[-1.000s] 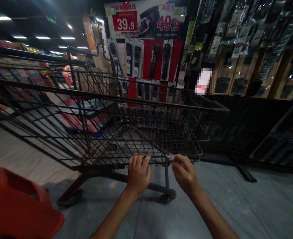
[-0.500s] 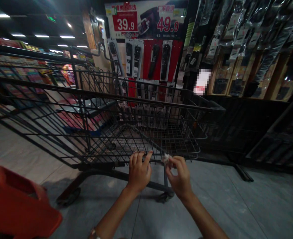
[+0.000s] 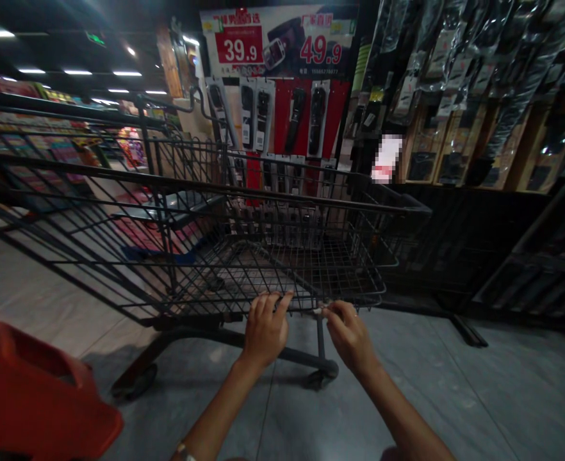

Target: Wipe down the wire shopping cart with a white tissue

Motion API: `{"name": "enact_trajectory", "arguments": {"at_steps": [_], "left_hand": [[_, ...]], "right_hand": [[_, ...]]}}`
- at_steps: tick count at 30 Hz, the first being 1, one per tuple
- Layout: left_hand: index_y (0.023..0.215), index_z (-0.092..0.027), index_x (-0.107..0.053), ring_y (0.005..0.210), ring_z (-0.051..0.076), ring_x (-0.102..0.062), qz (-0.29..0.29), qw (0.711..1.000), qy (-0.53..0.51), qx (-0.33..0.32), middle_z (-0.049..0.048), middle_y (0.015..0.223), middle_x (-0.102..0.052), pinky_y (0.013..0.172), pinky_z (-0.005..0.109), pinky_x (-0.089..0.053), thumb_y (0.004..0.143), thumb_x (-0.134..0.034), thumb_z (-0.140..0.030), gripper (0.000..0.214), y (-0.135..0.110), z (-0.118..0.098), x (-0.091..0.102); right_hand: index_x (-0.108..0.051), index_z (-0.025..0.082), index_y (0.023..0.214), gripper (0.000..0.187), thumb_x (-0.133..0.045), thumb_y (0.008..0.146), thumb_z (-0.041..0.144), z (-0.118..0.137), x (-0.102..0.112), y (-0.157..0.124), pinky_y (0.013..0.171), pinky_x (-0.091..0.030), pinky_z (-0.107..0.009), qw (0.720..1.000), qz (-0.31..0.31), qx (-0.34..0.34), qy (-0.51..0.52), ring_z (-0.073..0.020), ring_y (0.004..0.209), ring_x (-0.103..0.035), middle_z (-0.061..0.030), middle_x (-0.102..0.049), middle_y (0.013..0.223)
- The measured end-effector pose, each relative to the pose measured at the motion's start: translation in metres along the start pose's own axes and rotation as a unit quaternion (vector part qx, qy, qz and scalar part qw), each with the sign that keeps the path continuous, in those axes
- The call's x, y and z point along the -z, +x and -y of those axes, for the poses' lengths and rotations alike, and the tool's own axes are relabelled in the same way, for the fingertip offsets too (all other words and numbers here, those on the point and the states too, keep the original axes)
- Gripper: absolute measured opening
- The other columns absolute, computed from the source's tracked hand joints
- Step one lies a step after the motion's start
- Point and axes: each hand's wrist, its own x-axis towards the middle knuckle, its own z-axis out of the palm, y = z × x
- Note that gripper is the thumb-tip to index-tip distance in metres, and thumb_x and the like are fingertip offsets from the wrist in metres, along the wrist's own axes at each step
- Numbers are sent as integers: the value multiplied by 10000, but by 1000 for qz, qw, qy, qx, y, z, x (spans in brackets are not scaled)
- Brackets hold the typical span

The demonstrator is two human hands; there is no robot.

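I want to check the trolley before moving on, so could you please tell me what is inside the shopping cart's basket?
Nothing shows inside the shopping cart: only bare wire floor. The left hand and right hand cover a small stretch of its near edge, where the right pinches a small white scrap.

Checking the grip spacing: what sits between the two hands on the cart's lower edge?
In the head view, between the left hand and right hand runs bare basket wire of the cart, with its upright post below; the right fingers pinch a small white scrap.

grey floor [image 3: 455, 397], ceiling lights [image 3: 75, 72], price sign [image 3: 277, 41]
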Motion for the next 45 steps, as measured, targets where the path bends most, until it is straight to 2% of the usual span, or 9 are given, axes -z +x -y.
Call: {"name": "enact_trajectory", "arguments": {"at_steps": [6,13,21,24,28,31,36,45], "left_hand": [[1259,-176,-522,1033,245,-498,-2,1000,-4,7,90,1026,-564,945,416,-419,790,-508,-104,474,0,-4,-1],[1275,-200,-508,1054,242,-492,11,1000,-3,21,84,1047,-561,964,422,-416,797,-491,-110,487,-3,-7,-2],[1266,-215,-516,1056,248,-502,-2,999,13,40,87,1043,-556,958,454,-430,791,-503,-115,486,-7,-8,-1],[1246,-215,-530,1055,254,-501,-16,999,22,44,90,1042,-550,954,461,-436,794,-508,-124,462,-5,-10,-1],[1247,-206,-525,1050,256,-504,-23,999,27,40,96,1046,-548,949,470,-441,799,-494,-127,456,-4,-12,0],[1253,-206,-518,1051,251,-506,-20,999,29,31,93,1046,-549,950,462,-444,812,-479,-127,449,-5,-9,1],[1264,-202,-511,1055,245,-513,-15,999,28,13,88,1045,-560,950,443,-451,815,-474,-106,461,-7,-2,1],[1395,-206,-381,1184,249,-489,6,999,44,-22,95,1163,-579,999,433,-433,787,-454,-49,632,-14,7,5]], "right_hand": [[-625,188,862,185,-506,827,50,-21,15,-7,675,-516,-305,996,-42,-66,-42,-168,810,-550,-62,-553,889],[-578,190,829,126,-541,792,75,-10,16,-1,646,-504,-292,983,-93,-157,-25,-154,750,-553,-33,-529,843],[-606,186,926,197,-502,810,64,6,7,1,648,-536,-309,990,-75,-120,-4,-173,778,-581,-57,-556,873],[-618,188,994,275,-470,824,31,15,5,4,657,-546,-296,995,-68,-75,23,-169,808,-594,-70,-574,902],[-632,187,1064,323,-436,858,35,31,-2,13,670,-549,-288,997,-26,-26,71,-171,834,-597,-87,-600,928],[-644,173,1036,311,-415,873,40,34,-7,19,663,-545,-291,997,-15,-35,69,-176,829,-590,-90,-604,909],[-636,170,969,275,-408,882,44,25,-9,15,646,-536,-285,998,-19,-42,45,-173,826,-578,-83,-592,898],[-602,186,862,226,-440,842,30,8,4,8,648,-511,-291,994,-47,-96,8,-165,791,-560,-59,-567,859]]}}
